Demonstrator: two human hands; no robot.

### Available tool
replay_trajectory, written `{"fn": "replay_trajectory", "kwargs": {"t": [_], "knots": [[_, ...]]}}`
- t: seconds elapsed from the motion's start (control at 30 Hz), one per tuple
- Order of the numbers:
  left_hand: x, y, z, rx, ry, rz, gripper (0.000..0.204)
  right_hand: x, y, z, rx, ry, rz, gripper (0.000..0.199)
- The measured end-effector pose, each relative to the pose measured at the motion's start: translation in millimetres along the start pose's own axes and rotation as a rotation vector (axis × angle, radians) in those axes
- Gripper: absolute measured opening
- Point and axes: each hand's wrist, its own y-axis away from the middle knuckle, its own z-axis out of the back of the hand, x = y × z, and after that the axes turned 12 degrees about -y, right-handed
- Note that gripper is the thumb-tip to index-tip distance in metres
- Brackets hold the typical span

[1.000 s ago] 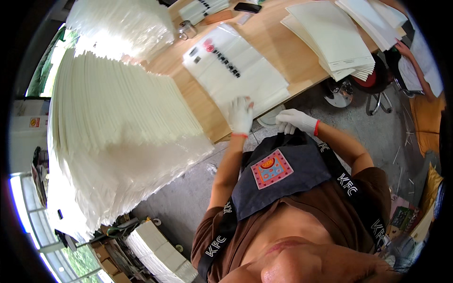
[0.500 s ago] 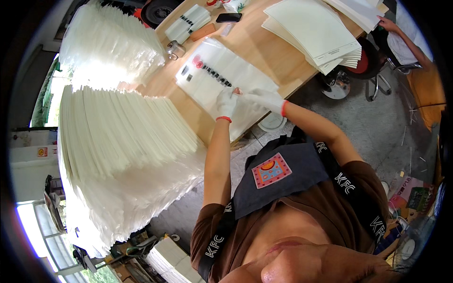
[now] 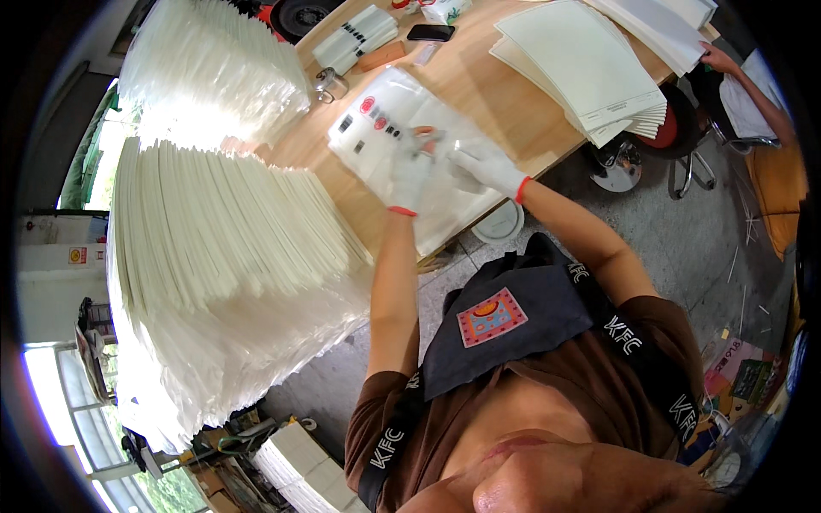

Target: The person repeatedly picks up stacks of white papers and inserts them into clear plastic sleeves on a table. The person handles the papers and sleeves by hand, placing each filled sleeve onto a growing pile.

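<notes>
A pile of translucent white plastic sleeves (image 3: 376, 107) with black print and red marks lies on the wooden table in front of me. My left hand (image 3: 412, 175), in a white glove with a red cuff, is over the lower part of the sleeves. Its fingers are smeared by motion, with bare fingertips showing near the black print. My right hand (image 3: 486, 165), gloved the same way, is just to the right, above the sleeves' right part. Blur hides how its fingers are set and whether either hand grips a sleeve.
Tall stacks of white sheets in plastic (image 3: 222, 231) stand at the left. On the wooden table (image 3: 466, 73) are a glass jar (image 3: 329, 84), a brown block (image 3: 381, 56), a phone (image 3: 430, 32) and fanned white sheets (image 3: 581, 68). A person's hand (image 3: 718, 58) holds paper at the far right.
Both hands have moved up and apart from their close meeting at the black print, and now blur. The left now covers most of that print. The whole view has shifted slightly.
</notes>
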Motion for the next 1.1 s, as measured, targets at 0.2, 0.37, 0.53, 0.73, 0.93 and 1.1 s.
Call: {"fn": "replay_trajectory", "kwargs": {"t": [0.2, 0.37, 0.53, 0.73, 0.93, 1.1], "knots": [[-106, 75, -33, 0.237, -0.495, -0.419, 0.023, -3, 49, -16, -0.133, 0.445, 0.682, 0.026], [-87, 79, -67, 0.518, -0.305, -0.162, 0.02, -1, 50, 10, 0.04, 0.501, 0.39, 0.024], [11, 60, -81, 0.026, -0.032, -0.169, 0.021, -16, 70, 101, -0.135, 0.741, 0.512, 0.024], [-19, 26, -108, 0.306, 0.184, -0.013, 0.021, -54, 82, 212, -0.507, 1.199, 0.552, 0.027], [-53, -10, -150, 0.589, 0.396, 0.026, 0.027, -6, 82, 222, -0.338, 1.212, 0.514, 0.02], [-73, -10, -155, 0.444, 0.802, 0.478, 0.03, 23, 139, 128, -0.14, 0.8, 0.599, 0.033]]}}
